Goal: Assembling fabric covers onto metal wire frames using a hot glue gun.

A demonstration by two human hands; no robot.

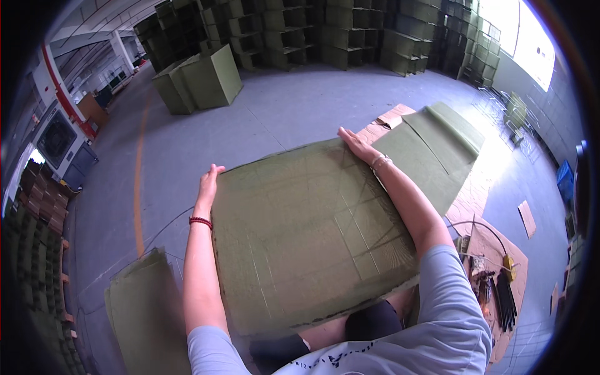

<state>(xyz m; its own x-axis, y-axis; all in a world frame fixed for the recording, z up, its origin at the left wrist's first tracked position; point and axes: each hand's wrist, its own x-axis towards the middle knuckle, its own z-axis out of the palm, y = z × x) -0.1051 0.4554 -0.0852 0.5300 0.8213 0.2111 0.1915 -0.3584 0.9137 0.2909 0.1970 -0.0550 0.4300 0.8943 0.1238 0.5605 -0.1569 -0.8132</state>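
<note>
A large flat olive-green panel [306, 231] lies across my lap, tilted up toward me and marked with faint crease lines. My left hand [208, 182] grips its far left corner; a red bead bracelet circles that wrist. My right hand [356, 142] holds the far right corner, with a thin bracelet on the wrist. Both arms stretch along the panel's side edges.
More green panels [437, 140] lie on brown cardboard [390, 122] at the right. Another stack of panels [147, 312] sits at my lower left. Green boxes [203, 78] stand on the grey floor, with tall stacks [337, 31] behind. Cables and black tools [500, 294] lie at right.
</note>
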